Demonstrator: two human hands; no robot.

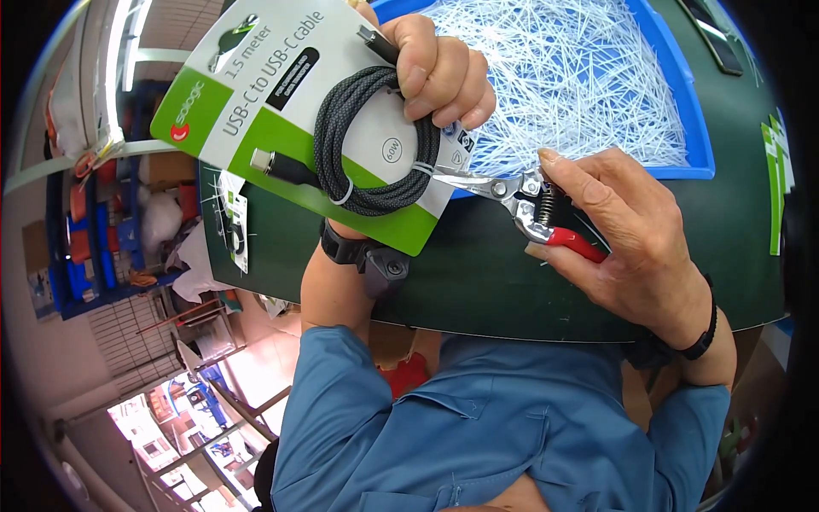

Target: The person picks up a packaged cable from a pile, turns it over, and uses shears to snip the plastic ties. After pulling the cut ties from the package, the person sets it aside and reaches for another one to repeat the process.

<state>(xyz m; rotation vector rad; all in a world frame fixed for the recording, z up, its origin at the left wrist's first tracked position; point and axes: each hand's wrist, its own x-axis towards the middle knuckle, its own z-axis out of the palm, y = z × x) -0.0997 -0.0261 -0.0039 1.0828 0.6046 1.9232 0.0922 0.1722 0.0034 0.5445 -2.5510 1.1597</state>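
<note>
My left hand [444,72] is closed on a green and white backing card [281,128], held up and tilted above the table. Coiled on the card's front is a black braided cable [328,141] with metal-tipped plugs, bound by thin pale ties [345,192]. My right hand [627,226] grips small spring-loaded snips [520,196] with red handles. Their pointed tips reach the tie at the coil's lower right; whether the blades are around it or only beside it I cannot tell.
Behind my hands a blue tray [701,128] holds a heap of thin white tie strips [563,77]. A phone [712,34] lies at the far right of the dark green table [512,290]. Another carded cable [235,226] rests at the left, and green-white cards [775,188] at the right edge.
</note>
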